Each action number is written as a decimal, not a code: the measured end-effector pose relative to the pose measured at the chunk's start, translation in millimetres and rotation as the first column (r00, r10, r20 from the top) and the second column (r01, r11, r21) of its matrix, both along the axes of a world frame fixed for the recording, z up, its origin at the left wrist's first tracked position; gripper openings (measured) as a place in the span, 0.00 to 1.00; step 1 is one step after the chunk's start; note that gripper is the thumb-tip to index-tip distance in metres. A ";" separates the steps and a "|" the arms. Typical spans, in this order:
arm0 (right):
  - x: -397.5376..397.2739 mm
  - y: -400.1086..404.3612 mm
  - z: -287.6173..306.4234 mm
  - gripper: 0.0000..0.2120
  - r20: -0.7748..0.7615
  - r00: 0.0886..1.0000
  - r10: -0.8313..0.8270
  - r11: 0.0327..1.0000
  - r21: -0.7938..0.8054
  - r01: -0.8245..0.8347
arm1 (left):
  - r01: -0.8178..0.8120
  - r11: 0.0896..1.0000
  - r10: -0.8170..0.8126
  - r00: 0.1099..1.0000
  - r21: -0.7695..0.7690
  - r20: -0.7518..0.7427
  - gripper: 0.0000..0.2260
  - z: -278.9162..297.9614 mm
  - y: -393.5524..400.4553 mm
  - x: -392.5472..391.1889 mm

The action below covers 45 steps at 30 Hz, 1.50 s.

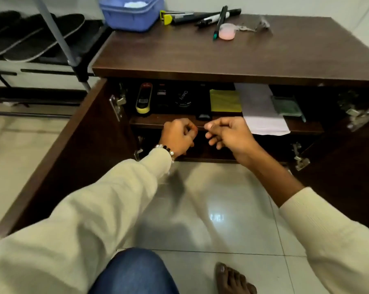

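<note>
Head view: both hands hover side by side in front of the upper shelf (158, 122) of the open cupboard under the table (200, 54). The left hand (177, 136) has its fingers curled, thumb pressed to forefinger. The right hand (228, 134) pinches the same way, its other fingers loosely bent. Whether anything fine is clamped between them I cannot tell. A small black object (203, 117) sits on the shelf edge at 12 o'clock from the gap between the hands. A white paper (262, 115) overhangs the shelf at 2 o'clock of the right hand, and a yellow pad (225, 100) lies beside it. A yellow-and-black bottle (144, 98) lies at 11 o'clock of the left hand. On the table top are a blue tub (130, 15), pens (219, 20) and a pink round box (227, 31).
</note>
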State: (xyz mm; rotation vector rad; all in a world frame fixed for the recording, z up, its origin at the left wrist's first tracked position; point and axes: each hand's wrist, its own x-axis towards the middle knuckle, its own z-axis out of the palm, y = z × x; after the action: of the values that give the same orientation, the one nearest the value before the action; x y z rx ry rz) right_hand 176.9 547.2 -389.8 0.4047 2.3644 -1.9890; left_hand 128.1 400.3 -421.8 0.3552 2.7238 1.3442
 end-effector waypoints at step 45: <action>-151.4 130.0 114.5 0.10 -0.479 0.759 -0.442 0.737 0.288 0.611 | -0.227 0.968 0.166 0.894 -0.103 -0.417 0.23 151.1 111.0 -136.7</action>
State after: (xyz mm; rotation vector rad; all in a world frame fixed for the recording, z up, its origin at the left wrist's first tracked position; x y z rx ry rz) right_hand 25.5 677.2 -275.2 0.8907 3.2724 -1.8260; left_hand -8.6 511.3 -270.6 0.3930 3.2638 1.2107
